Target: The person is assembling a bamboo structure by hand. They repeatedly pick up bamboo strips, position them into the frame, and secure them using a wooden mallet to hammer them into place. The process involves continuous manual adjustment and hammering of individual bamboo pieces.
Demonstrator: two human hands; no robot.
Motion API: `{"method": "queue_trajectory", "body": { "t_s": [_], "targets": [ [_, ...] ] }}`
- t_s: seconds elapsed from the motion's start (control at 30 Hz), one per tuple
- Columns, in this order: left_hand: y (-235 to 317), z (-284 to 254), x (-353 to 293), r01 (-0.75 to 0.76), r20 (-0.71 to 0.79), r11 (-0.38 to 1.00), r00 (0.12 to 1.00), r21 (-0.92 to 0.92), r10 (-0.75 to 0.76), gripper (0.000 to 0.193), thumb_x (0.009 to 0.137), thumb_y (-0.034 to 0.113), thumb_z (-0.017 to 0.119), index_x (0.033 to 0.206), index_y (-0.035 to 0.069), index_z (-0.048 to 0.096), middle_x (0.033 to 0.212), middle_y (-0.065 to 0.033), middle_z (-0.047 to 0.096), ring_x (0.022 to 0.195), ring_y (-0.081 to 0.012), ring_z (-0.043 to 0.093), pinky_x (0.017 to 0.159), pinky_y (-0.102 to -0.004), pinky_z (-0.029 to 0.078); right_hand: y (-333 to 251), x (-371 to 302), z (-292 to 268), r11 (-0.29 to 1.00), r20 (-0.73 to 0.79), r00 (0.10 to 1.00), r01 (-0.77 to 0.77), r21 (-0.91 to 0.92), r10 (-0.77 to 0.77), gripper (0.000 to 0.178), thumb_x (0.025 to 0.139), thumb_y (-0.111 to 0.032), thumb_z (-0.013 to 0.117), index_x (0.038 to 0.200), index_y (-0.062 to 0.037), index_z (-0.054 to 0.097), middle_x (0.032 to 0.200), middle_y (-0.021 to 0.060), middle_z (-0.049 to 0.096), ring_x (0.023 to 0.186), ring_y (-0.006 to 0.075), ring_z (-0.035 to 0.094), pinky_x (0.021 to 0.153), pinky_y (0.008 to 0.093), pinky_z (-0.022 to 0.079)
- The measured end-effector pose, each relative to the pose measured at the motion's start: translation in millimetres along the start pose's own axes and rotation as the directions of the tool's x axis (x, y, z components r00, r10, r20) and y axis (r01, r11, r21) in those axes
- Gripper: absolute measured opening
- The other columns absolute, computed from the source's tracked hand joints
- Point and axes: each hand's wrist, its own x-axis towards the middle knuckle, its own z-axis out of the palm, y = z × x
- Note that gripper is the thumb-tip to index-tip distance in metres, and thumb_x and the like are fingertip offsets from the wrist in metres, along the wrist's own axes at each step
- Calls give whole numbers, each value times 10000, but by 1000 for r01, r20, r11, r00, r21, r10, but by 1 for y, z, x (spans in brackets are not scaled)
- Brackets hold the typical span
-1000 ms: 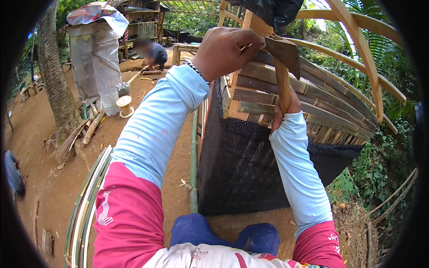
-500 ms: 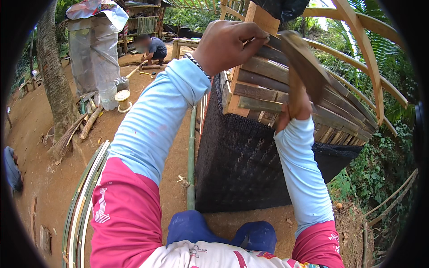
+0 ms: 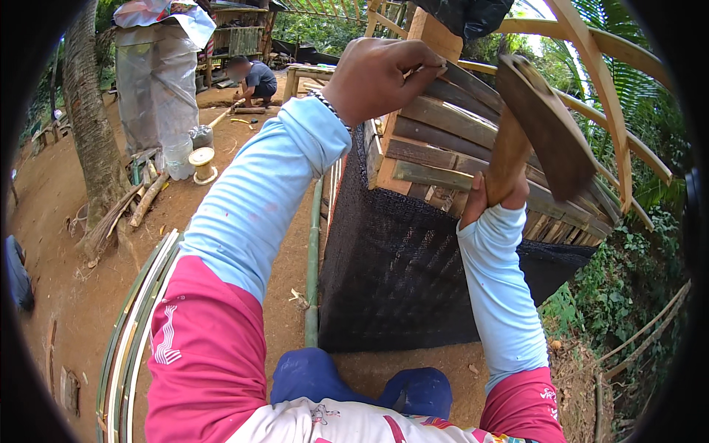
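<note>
High in front of me, my left hand (image 3: 380,80) is closed in a pinch at the top end of the wooden slats (image 3: 443,118). What its fingertips hold is too small to make out. My right hand (image 3: 502,193) grips the wooden handle of an axe-like tool (image 3: 550,129) with a broad, dark brown head. That head is up to the right of my left hand, apart from it. The slats overlap in rows on a wooden frame (image 3: 391,166), with black mesh (image 3: 399,273) hanging below.
Curved wooden strips (image 3: 609,111) arch at the upper right, and a black plastic sheet (image 3: 465,16) hangs above. A green bamboo pole (image 3: 313,273) and a bundle of long strips (image 3: 136,332) lie at left. Another person (image 3: 256,80) crouches far off, near a spool (image 3: 201,164).
The axe-like tool has swung right and away from the slats near my left hand, and its head now tilts down to the right. My left hand keeps its pinch in place.
</note>
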Motion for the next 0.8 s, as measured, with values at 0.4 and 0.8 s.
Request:
{"method": "queue_trajectory", "body": {
  "t_s": [0.4, 0.8],
  "targets": [
    [2, -4, 3, 4, 35, 999, 999, 51, -6, 136, 812, 188, 721, 861, 69, 676, 704, -80, 672, 568, -202, 650, 533, -302, 501, 4, 8, 1, 995, -39, 995, 96, 15, -96, 464, 829, 52, 541, 1278, -10, 440, 1017, 150, 594, 907, 232, 598, 832, 286, 447],
    [3, 2, 3, -3, -28, 1000, 1000, 5, 3, 129, 816, 209, 707, 826, 86, 668, 658, -81, 647, 583, -223, 652, 524, -322, 491, -9, 11, -10, 1000, 159, 987, 20, -19, -17, 471, 862, 37, 499, 1318, -34, 409, 1124, 148, 572, 1018, 221, 572, 911, 314, 418]
  ]
}}
